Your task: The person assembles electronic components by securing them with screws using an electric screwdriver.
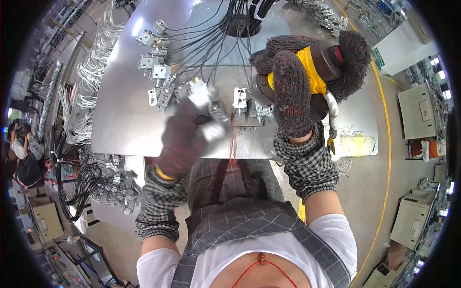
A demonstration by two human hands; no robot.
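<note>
Observed: a metal bench (120,132). Found over its right side: a yellow-taped power tool (311,67), clamped in the fingers of the gloved right hand (294,89). Seen blurred, left of the tool: the gloved left hand (182,137); fingers apart or together, cannot tell. Noted beyond and left of it: cabled metal parts (159,73). Located between both hands: a white-faced block (240,97), just beside the tool's nose.

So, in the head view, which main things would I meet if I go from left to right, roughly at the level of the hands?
Bundle of white wires → left gloved hand, blurred → small white-topped part → right gloved hand, closed around a yellow-taped tool → yellow floor line → pale cabinet.
</note>
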